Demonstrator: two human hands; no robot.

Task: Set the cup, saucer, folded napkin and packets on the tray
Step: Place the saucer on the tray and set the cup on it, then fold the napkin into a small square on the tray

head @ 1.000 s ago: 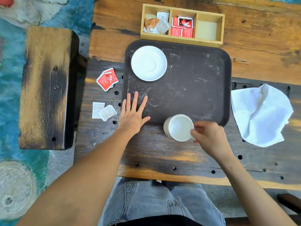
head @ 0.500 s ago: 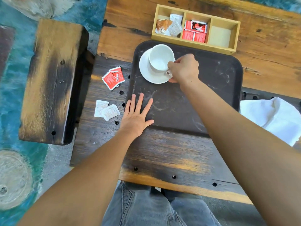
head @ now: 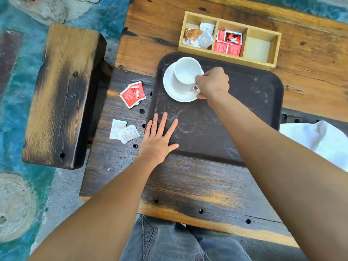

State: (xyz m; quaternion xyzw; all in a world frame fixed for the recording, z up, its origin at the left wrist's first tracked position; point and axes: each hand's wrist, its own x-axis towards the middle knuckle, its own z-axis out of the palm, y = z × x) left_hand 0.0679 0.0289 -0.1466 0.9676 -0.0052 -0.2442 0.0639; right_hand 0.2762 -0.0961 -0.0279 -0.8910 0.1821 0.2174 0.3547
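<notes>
Round white ceramic cup (head: pixel 186 72) sits on the round white saucer (head: pixel 175 91), far-left corner of the dark brown scuffed plastic tray (head: pixel 244 102). Right hand (head: pixel 212 82) is closed around the cup handle, fingers pinched on it; cup looks seated but not released. Left hand (head: pixel 160 142) lies flat, fingers spread, holding nothing, palm on the near-left edge of the tray, bracing it on the dark weathered wooden table (head: pixel 188 185).

Rest of the items are off the tray: two red square packets (head: pixel 133 94) on the table just left of the tray, two white paper packets (head: pixel 124 131) nearer, beside the left hand. Crumpled white cloth napkin (head: pixel 320 140) lies right of the tray, partly hidden by the right forearm, not folded as far as I can tell. Light wooden three-compartment box (head: pixel 271 59) behind the tray holds more packets in two sections, third empty.

Risks, my read: cup appears off-centre toward the far side of the saucer, so letting go carelessly or catching the handle on withdrawal could tip it or skid the saucer. The saucer is close to the tray rim, leaving little margin. Right forearm crosses over the tray, so pulling back low could drag it. Thin flat packets will be fiddly to pinch off the rough wood. Napkin needs folding first.
</notes>
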